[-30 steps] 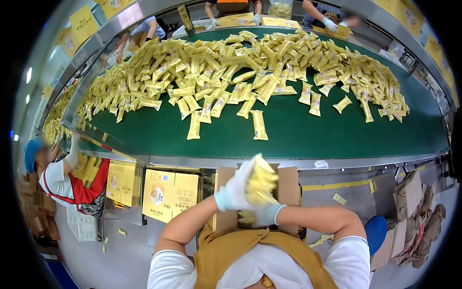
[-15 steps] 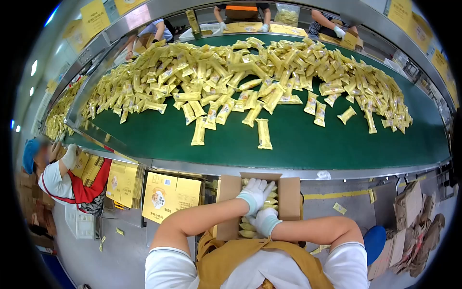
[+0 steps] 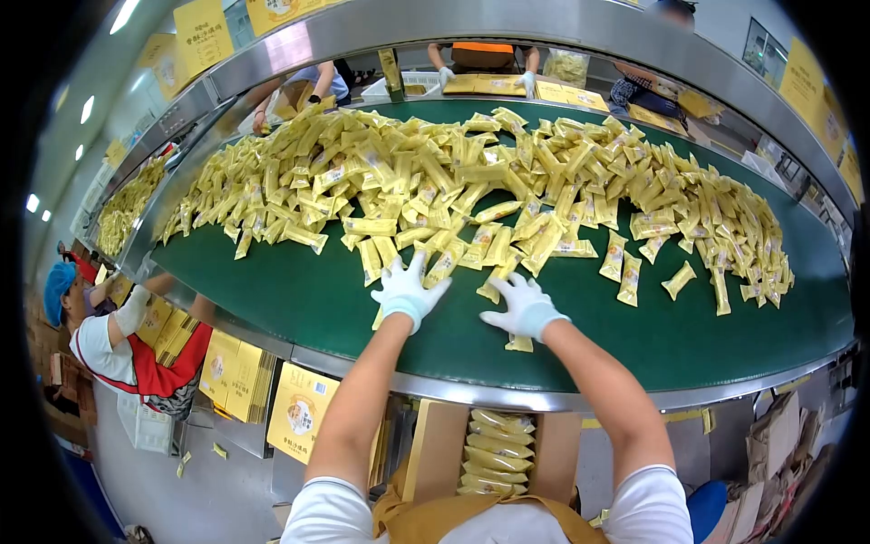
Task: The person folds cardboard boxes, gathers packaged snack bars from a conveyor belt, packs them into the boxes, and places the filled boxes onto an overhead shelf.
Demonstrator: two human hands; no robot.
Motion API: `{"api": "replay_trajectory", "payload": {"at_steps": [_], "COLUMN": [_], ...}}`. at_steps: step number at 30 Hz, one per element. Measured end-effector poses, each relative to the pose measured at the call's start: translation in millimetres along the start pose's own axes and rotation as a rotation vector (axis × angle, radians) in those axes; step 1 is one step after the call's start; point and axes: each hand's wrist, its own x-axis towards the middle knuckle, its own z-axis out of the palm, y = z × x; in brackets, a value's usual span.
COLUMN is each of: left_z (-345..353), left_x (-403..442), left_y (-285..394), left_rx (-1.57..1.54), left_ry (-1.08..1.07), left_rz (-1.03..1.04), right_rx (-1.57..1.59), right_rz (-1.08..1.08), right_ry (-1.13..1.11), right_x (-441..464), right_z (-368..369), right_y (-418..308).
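Over the near half of the wide green conveyor belt [image 3: 652, 340], my two hands reach out side by side, well apart. My left hand [image 3: 408, 292], in a white fabric glove, is spread wide at the near edge of a broad heap of shiny yellow pillow-shaped packets [image 3: 362, 172]; I cannot tell whether its fingertips press on any. My white-gloved right hand [image 3: 524, 308], to its right, has its thumb and fingers apart too, with one packet partly hidden beneath it and another just beyond its fingers. Near me, below the belt's metal edge [image 3: 544, 399], an open brown cardboard carton [image 3: 555, 453] holds a column of the same packets lying crosswise. To its left stand flat yellow printed cardboard boxes [image 3: 299, 412]; farther left is a person [image 3: 109, 349] in a blue cap and red apron. On the far side, another person's white-gloved hands [image 3: 526, 83] touch yellow cardboard.
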Motion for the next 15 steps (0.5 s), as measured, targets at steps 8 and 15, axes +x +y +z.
{"api": "replay_trajectory", "payload": {"at_steps": [8, 15], "left_z": [66, 33], "left_x": [-19, -86], "left_y": [6, -8], "left_rx": [0.197, -0.107], "left_ry": [0.120, -0.059], "left_rz": [0.299, 0.789], "right_rx": [-0.262, -0.445], "right_rz": [-0.129, -0.425], "right_ry": [0.150, 0.192], "right_x": [1, -104], "right_z": [45, 12], "right_y": [32, 120]}}
